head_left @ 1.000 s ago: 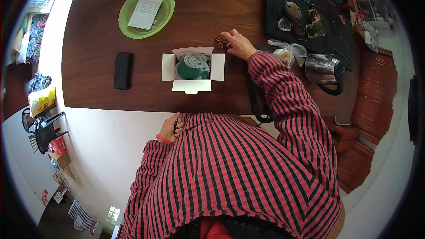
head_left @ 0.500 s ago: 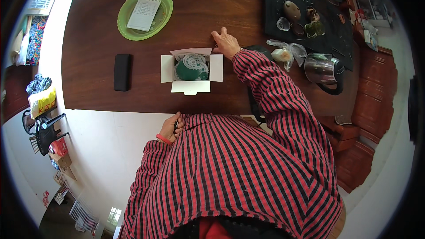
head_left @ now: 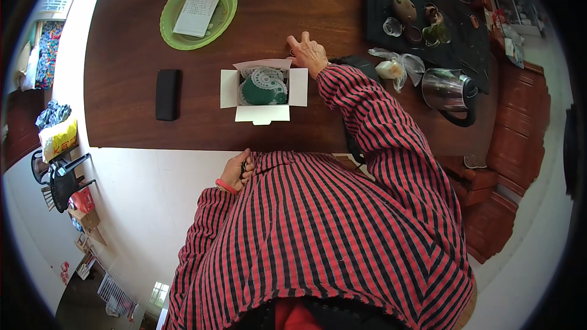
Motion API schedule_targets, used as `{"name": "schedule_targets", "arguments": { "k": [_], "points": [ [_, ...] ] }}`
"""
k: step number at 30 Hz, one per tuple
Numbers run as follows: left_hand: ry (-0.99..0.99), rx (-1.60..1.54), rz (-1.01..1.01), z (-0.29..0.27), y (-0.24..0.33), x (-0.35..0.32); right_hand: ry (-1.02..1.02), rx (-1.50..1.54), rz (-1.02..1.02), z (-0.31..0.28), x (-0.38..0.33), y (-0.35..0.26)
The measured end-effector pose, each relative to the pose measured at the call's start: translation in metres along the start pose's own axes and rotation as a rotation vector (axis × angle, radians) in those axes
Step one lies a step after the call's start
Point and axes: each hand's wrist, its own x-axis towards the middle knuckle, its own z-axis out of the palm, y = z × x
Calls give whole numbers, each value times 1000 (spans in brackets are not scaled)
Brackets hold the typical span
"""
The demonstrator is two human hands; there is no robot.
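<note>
Head view: we have the white box (head_left: pixel 263 113), flaps folded out, on the tabletop (head_left: pixel 202 128), just left of our right hand (head_left: pixel 309 56), which is spread. We judge it light, bendable card, best held by its side walls. Our left hand (head_left: pixel 237 170) is curled; whether it holds anything, and what lies under the right palm, we cannot tell.

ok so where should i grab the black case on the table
Grip the black case across its middle, by both long sides, coming from above and the near side. It lies long and narrow with a short end toward the person, so its width looks easiest to span. The white box stands apart to its right, so neither long side seems blocked.
</note>
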Motion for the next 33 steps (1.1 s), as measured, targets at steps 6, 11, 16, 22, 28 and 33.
{"name": "schedule_targets", "arguments": {
  "k": [6,11,16,22,28,33],
  "points": [
    [13,-16,6,5,1,-7,105,-44,-21,28,-3,6],
    [7,-56,-2,-4,-7,-5,198,-67,-135,37,1,17],
    [-2,-60,24,-7,-8,-3,151,-31,-182,37,5,20],
    [1,-73,9,-7,-8,-6,106,126,-34,22,0,10],
    [1,-88,7,-3,-11,-4,498,529,-81,-69,-35,-15],
    [-30,-83,-48,5,0,-1,204,538,-334,-74,-68,-88]
  ]
}}
